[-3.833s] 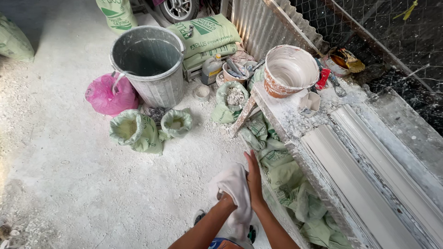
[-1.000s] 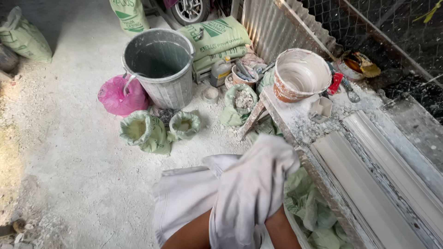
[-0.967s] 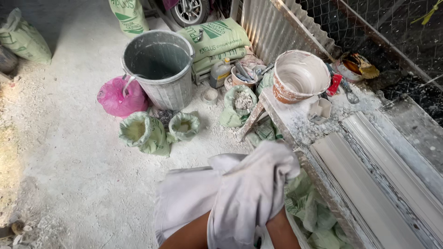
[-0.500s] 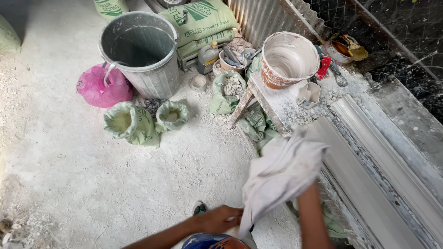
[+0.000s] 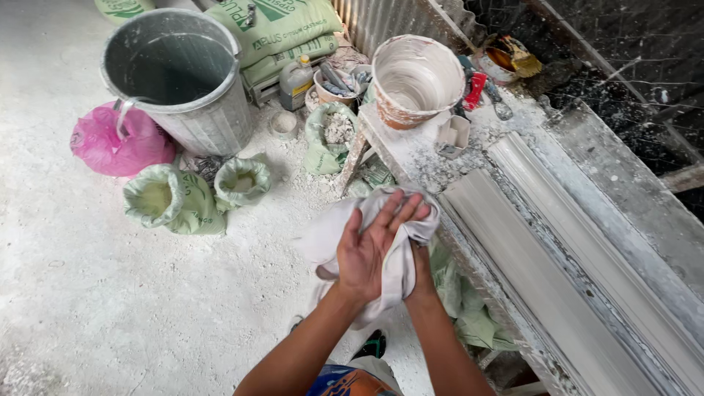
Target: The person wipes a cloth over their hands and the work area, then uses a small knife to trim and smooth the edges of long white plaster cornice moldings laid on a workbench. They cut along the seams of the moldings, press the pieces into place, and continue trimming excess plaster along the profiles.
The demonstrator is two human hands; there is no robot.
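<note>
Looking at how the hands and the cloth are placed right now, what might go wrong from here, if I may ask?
1. The white cloth is bunched loosely between the left hand and right hand; a hanging end might drop onto the dusty floor.
2. The hands work close to the bench edge, so the cloth might snag there.
3. The plaster-caked bucket sits near the bench corner; a bump might tip it.

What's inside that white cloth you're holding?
The white cloth wraps the right hand, which is almost fully covered; only the wrist shows. The left hand presses on top. Anything else inside is hidden.
</note>
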